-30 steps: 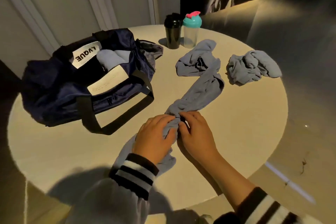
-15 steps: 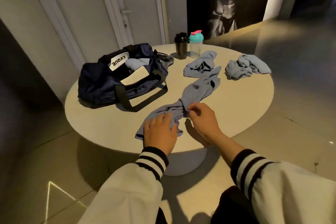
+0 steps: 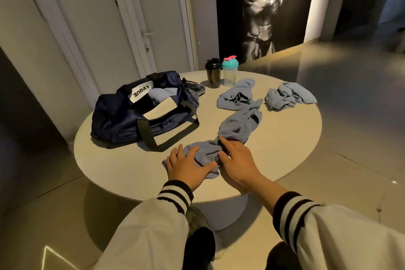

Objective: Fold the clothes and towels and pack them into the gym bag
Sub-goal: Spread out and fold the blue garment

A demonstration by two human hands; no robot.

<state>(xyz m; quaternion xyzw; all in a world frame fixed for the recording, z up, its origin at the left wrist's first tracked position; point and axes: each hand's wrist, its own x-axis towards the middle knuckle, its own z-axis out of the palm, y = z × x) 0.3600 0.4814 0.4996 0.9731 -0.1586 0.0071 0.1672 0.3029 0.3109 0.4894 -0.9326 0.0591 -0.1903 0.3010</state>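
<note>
Both grips flat, fingers straight, clutching nothing: left grip [image 3: 188, 166] presses the near end of the blue cloth [image 3: 240, 127], right grip [image 3: 237, 158] rests on its twisted middle. My worry is that the twist gets folded in and the bundle goes lumpy. The cloth runs away from my grips across the bench [image 3: 285, 149]; the gym bag [image 3: 114, 120] gapes open far left.

Loose off-white jacket sleeves [image 3: 153, 228], black cuffs [image 3: 175, 193] banded with white stripes, dark trousers [image 3: 199, 245]
</note>
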